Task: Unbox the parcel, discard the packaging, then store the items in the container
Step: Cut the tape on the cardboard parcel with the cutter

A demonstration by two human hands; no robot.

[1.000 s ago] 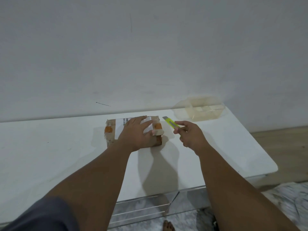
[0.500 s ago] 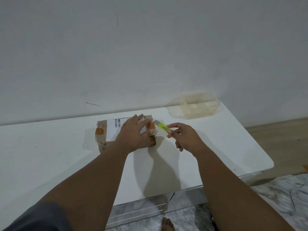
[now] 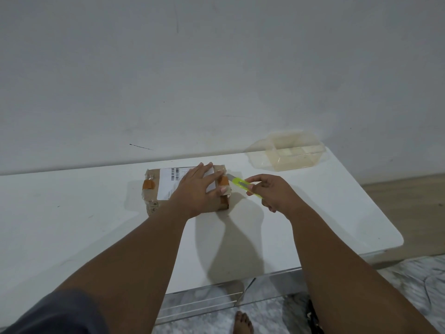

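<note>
A small brown cardboard parcel (image 3: 154, 189) with a white barcode label and orange tape patches lies on the white table (image 3: 72, 225). My left hand (image 3: 197, 189) rests flat on top of it, fingers spread, pressing it down. My right hand (image 3: 272, 192) grips a yellow-green utility knife (image 3: 242, 183). Its blade tip touches the parcel's right end beside the orange tape. A clear plastic container (image 3: 292, 153) stands open at the table's back right corner.
A plain white wall runs just behind the table. The table's right edge ends near a wooden floor strip (image 3: 409, 201). Below the front edge are marbled floor tiles and a bare foot (image 3: 242, 323).
My right hand has brought the knife leftward until the blade meets the parcel's right end. My left hand has stayed on the parcel. The camera view has shifted slightly.
</note>
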